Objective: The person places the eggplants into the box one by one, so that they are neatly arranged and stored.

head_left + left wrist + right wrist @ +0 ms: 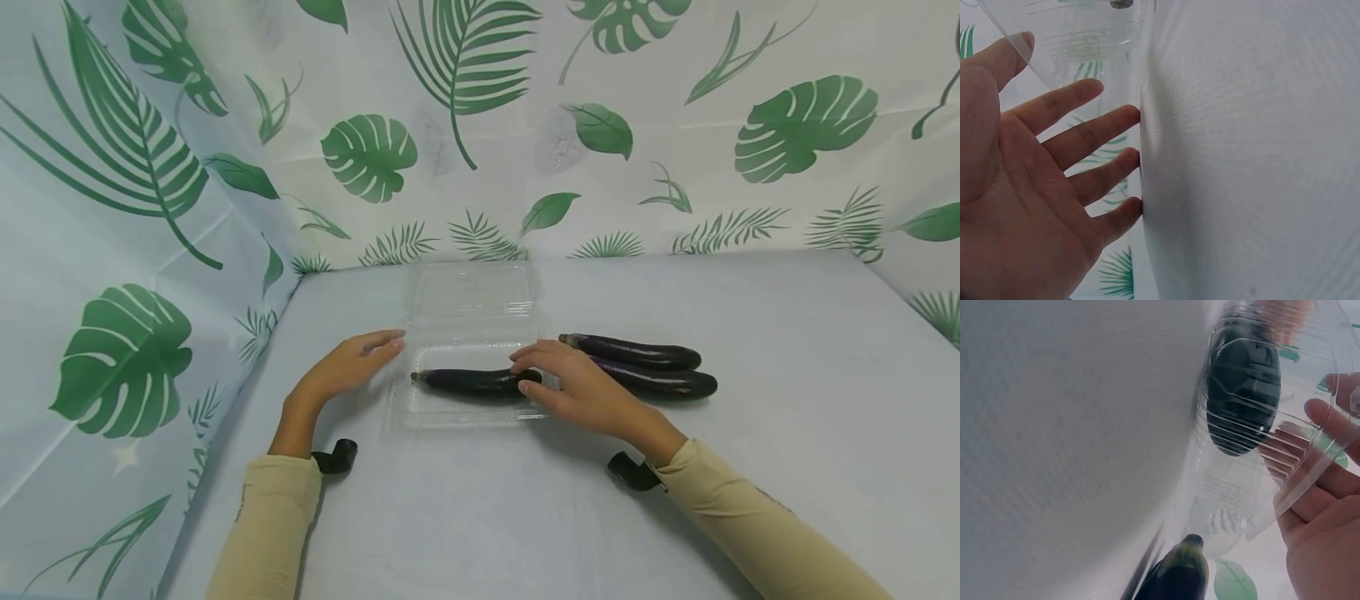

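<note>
A dark purple eggplant (472,382) lies in the base of a clear plastic clamshell box (442,419), whose lid (472,287) is folded back behind it. My left hand (348,364) is beside the box's left edge, fingers spread and palm showing in the left wrist view, with nothing in its grasp. Over the box's right side, my right hand (573,385) has its fingertips at the eggplant's blunt end. The right wrist view shows some of these fingers through the clear wall. Two more eggplants, a rear one (637,352) and a front one (660,383), lie right of the box.
The table (480,517) has a pale cover. Behind it and at the left hangs a white curtain (495,167) with green leaf prints. A black wrist mount (336,457) sits under the left forearm, another (633,472) under the right.
</note>
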Tool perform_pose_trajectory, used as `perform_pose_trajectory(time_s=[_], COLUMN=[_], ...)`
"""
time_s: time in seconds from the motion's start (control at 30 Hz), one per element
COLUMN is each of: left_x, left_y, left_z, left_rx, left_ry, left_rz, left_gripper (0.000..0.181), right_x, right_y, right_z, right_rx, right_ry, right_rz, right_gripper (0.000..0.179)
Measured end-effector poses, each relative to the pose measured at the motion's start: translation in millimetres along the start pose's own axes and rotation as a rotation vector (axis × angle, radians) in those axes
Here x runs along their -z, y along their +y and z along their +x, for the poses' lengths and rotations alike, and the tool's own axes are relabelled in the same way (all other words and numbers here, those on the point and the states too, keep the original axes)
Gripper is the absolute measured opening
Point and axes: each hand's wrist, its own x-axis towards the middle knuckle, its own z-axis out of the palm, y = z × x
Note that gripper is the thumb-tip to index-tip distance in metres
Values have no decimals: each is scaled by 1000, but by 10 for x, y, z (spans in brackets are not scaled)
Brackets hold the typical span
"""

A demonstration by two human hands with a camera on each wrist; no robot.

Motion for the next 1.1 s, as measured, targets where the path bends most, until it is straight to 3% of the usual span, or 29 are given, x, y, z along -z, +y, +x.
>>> perform_pose_trajectory(time_s=[0.33,0.6,1.1], left_x=[-1,0,-10], left_y=[-17,-8,-20], left_z=[-3,-15,-3], left_rx=[8,2,14], left_ry=[0,1,4], left_rz=[7,-4,-1], left_gripper=[67,67,69], right_x=[101,235,512], right_y=[-21,32,83], right_z=[7,-8,-58], right_rx=[-19,-82,-192], right_ry=[11,-36,-28], right_rz=[32,51,43], right_gripper=[46,63,66])
